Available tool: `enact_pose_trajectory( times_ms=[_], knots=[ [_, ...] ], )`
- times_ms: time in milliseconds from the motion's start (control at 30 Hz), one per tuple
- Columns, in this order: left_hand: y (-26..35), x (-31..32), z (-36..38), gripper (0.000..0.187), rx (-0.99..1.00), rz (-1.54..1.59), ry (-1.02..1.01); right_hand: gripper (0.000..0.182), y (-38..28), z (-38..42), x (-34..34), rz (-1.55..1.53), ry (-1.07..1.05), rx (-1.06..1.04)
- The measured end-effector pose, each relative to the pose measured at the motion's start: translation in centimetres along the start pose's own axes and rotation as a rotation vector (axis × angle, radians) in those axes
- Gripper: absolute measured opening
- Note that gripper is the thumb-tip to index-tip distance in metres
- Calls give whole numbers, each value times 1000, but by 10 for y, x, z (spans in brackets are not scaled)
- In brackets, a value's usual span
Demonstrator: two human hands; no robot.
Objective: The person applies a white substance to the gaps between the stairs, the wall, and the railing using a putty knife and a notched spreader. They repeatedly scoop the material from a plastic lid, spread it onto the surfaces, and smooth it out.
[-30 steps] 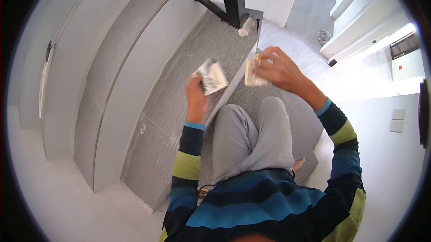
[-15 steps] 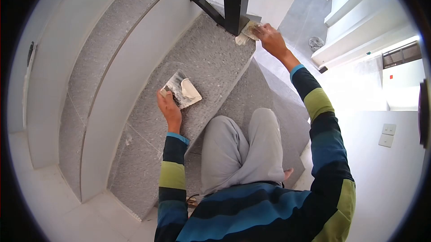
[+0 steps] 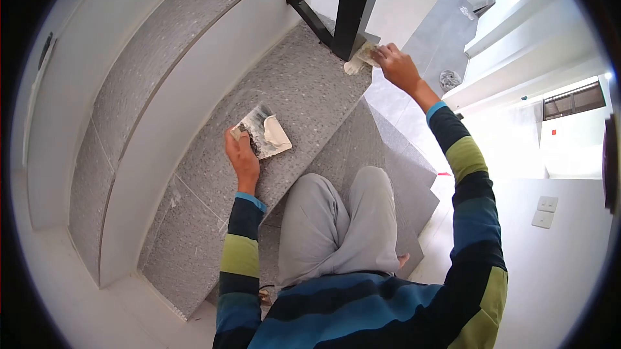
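My left hand is closed on the edge of a flat, wide putty knife, held above the grey speckled step. A thick dollop of creamy white putty lies on its blade. Out at the step's far corner, my right hand grips a small putty-smeared scraper. White paste shows at the scraper's lower end, beside the foot of the black metal post. My fingers partly cover the scraper, so its handle is hidden.
A higher curved step with a white riser runs along the left. Lower grey steps fan out beneath my bent knees. On the floor beyond lies a crumpled bundle. A light switch is on the right wall.
The whole view has shifted and turned slightly. Both hands keep their grips; the right one stays by the post's foot, and the left still holds the putty-laden knife over the step.
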State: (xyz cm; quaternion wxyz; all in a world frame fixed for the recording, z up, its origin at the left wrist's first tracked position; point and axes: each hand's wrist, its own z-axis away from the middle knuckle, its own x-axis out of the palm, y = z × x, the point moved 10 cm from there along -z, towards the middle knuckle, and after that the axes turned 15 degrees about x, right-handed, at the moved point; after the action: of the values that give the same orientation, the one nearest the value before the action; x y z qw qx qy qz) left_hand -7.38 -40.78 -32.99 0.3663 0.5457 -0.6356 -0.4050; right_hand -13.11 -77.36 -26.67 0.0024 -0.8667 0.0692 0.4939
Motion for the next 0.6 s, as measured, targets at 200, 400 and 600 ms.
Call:
enact_pose_trajectory(
  times_ms=[200,400,600],
  knots=[
    [-5,0,1,13,-18,24,-19,18,-13,4,6,110,-242,-148],
    [0,11,-1,13,-96,90,-118,27,-41,8,-72,-214,-144,-21],
    [-18,66,53,16,-720,553,-115,42,-118,52,-144,-742,-63,63]
  ],
)
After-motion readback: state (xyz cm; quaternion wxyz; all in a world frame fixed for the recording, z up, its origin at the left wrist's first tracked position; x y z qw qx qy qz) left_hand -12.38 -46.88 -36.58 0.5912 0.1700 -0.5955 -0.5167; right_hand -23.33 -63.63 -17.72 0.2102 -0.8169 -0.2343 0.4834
